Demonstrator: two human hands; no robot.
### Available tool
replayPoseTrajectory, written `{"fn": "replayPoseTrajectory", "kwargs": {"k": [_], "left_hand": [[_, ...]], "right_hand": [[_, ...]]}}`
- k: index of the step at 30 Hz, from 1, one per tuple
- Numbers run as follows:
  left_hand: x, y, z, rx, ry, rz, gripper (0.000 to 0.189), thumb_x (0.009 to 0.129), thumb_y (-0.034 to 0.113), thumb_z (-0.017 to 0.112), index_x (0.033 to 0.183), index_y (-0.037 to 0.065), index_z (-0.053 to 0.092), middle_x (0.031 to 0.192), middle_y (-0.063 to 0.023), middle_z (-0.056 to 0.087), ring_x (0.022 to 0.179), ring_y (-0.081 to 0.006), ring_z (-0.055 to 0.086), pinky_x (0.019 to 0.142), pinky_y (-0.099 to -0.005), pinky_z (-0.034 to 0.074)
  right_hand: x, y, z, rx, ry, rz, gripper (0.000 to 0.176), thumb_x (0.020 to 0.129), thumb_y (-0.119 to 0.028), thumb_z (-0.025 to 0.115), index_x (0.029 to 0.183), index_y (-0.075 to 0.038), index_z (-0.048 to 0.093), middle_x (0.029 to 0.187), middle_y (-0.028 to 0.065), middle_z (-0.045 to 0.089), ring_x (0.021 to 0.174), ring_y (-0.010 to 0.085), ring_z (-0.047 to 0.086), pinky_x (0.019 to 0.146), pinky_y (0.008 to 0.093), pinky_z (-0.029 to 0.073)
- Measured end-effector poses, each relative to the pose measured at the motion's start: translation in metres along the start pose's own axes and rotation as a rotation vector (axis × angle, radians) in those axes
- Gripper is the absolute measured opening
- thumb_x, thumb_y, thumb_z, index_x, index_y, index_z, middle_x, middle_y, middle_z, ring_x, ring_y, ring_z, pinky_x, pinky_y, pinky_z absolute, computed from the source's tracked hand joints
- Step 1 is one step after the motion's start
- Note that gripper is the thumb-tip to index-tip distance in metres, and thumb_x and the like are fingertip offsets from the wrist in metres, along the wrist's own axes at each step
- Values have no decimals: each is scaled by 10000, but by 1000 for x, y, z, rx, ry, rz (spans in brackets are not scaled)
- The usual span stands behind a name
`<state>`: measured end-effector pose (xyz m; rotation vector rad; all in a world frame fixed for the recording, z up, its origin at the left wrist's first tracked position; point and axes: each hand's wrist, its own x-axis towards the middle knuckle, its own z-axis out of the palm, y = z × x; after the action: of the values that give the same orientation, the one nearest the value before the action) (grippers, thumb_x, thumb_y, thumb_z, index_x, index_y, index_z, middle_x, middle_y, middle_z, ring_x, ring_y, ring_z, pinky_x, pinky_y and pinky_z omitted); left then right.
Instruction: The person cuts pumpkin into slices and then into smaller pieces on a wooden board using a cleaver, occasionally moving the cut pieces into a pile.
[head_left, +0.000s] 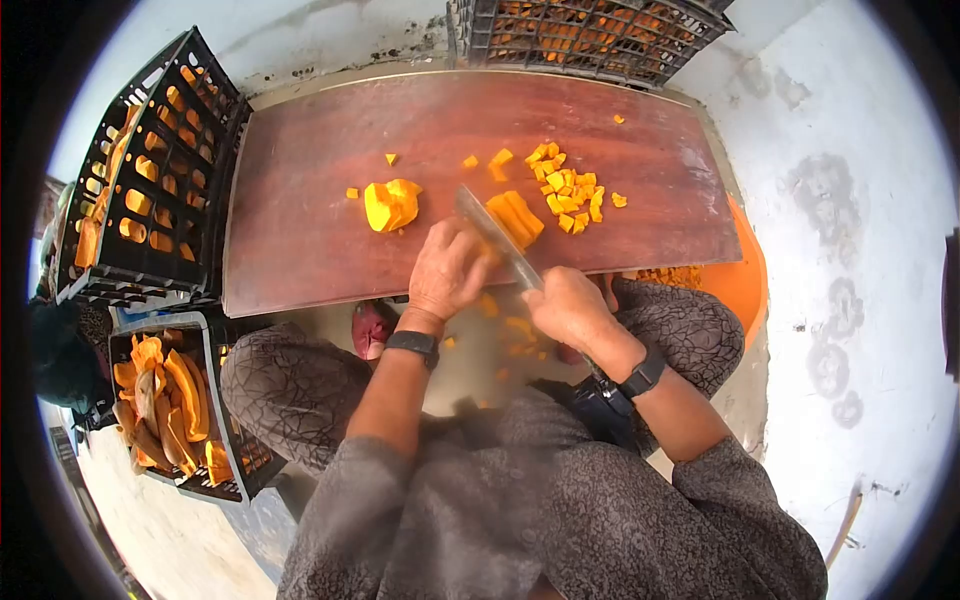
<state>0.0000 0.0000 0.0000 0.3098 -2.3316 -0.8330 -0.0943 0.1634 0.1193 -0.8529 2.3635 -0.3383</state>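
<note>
My right hand (570, 310) is wrapped round the handle of a kitchen knife (497, 233), whose blade slants up and left over the board's near edge. My left hand (445, 270) is at the left of the blade with its fingers curled; blurred orange pumpkin shows at its fingertips. A sliced pumpkin block (515, 219) lies just right of the blade. Farther right is a heap of pumpkin cubes (570, 190). A larger pumpkin chunk (391, 205) rests on the reddish-brown board (300, 200), left of my hands.
A black crate (150, 180) of pumpkin pieces stands at the left, and another crate (590, 40) behind the board. A lower crate (215, 400) holds pumpkin strips. An orange basin (745, 270) with cut pumpkin sits under the board's right end. Blurred pieces show below my hands.
</note>
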Motion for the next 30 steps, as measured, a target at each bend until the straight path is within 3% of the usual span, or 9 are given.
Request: {"fn": "replayPoseTrajectory", "kwargs": {"k": [12,18,23,30], "left_hand": [[-3,1,-1,26,-46,-32,304,758,97,702,1033,31,589,1078,-159,570,1044,-368,569,889,-442,502],[0,3,-3,-8,-10,27,314,739,96,706,1025,31,594,1057,-159,576,991,-372,577,855,-442,507],[1,2,0,-17,0,46,301,738,99,702,1012,29,601,1017,-156,577,962,-366,578,834,-438,509],[2,4,-4,-31,-12,41,278,743,82,702,992,16,599,994,-153,578,936,-360,578,815,-434,507]], "right_hand": [[4,1,14,-7,-16,86,384,917,-248,630,970,132,649,901,340,660,882,463,673,818,497,522],[9,5,13,6,-45,56,382,930,-230,614,989,148,627,852,325,664,731,404,702,676,454,552],[15,2,11,35,-119,100,348,948,-197,589,1000,147,609,745,246,660,587,322,680,534,402,532],[18,-5,0,37,-194,94,337,949,-181,580,1010,149,604,700,219,653,552,303,667,525,396,527]]}}
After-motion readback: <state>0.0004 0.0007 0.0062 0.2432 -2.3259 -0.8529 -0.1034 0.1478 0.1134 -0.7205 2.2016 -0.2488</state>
